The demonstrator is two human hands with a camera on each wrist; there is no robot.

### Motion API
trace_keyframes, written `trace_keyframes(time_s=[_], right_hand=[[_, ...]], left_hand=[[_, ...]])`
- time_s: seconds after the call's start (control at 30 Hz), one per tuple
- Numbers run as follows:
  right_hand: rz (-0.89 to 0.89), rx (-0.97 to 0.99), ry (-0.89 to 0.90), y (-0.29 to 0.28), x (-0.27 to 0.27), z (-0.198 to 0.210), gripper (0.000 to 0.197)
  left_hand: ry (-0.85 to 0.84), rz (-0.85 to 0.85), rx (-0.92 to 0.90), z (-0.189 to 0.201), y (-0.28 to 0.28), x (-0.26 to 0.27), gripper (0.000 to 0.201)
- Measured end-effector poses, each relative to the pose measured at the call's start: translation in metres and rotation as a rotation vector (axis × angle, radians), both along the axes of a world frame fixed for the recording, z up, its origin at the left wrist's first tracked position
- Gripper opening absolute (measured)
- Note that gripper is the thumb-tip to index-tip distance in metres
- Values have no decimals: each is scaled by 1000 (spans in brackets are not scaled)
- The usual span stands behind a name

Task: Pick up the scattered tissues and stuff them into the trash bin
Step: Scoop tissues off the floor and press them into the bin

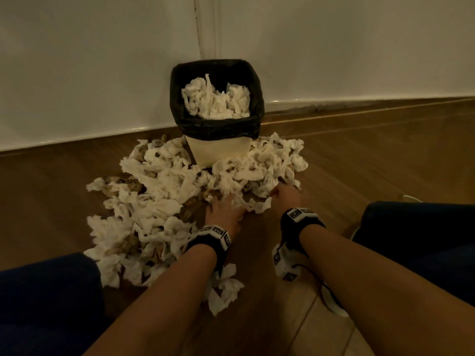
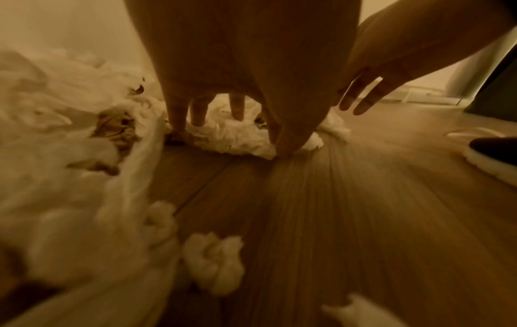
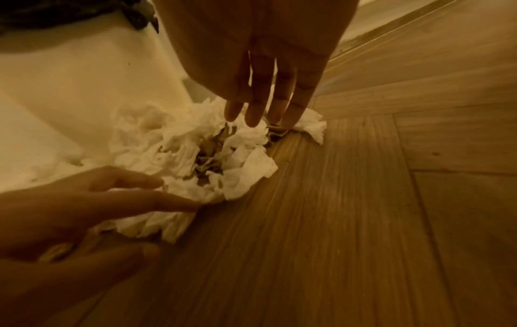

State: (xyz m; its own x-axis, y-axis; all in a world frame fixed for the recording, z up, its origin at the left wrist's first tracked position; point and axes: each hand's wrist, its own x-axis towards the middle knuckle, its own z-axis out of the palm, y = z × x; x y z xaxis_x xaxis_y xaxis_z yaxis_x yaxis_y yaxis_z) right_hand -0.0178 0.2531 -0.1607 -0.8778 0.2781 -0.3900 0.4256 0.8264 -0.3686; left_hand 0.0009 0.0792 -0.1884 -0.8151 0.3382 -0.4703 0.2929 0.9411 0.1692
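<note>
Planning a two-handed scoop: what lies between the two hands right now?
A clump of crumpled tissues lies between the left hand and right hand, seen best in the right wrist view.

White tissues (image 1: 159,186); cream bin (image 1: 218,150) w/ black liner (image 1: 218,129); brown wood-grain floor (image 1: 372,160); white wall (image 1: 90,60).

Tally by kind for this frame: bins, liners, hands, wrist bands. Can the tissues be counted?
trash bin: 1
black liner: 1
hands: 2 (left hand, right hand)
wrist bands: 2 (left wrist band, right wrist band)
tissues: heaped and crumpled, cannot be counted
Total: 6, tissues aside
</note>
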Motion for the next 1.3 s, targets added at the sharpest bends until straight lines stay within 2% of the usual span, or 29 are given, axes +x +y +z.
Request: trace_keyframes(time_s=[0.1,0.2,0.33,0.37,0.43,0.47,0.73,0.83,0.93,0.97,1.0,1.07,1.13,1.3], right_hand=[[68,11,-21,-5,6,-9,26],[99,33,-30,-10,11,-14,28],[150,42,-17,-20,15,-17,35],[169,50,-17,-23,16,-18,37],[226,86,-33,-27,16,-19,44],[257,101,-50,-29,16,-20,48],[438,116,-198,-41,16,-25,51],[479,160,-221,-45,17,-29,40],[478,158,-228,-44,21,-35,33],[482,149,-248,-43,21,-34,32],[474,137,-265,-42,20,-34,32],[424,91,-291,-41,18,-32,31],[303,0,-283,-40,17,-32,27],[-285,-413,-208,-34,17,-35,30]], left_hand=[[-46,34,2,-7,-8,-2,44],[-163,180,45,-12,-14,-7,35],[-324,306,125,-23,-21,-13,38],[-327,337,154,-25,-22,-12,31],[-274,410,245,-28,-25,-8,12],[-231,437,283,-29,-26,-5,10],[59,657,498,-27,-34,-4,32],[93,777,521,-24,-40,-5,33],[98,915,536,-21,-39,-5,17],[101,933,508,-17,-38,-6,29],[107,938,474,-15,-37,-6,45],[92,998,454,-12,-34,-6,56],[61,1054,442,-8,-32,-6,55],[20,1044,426,-4,-33,-9,43]])
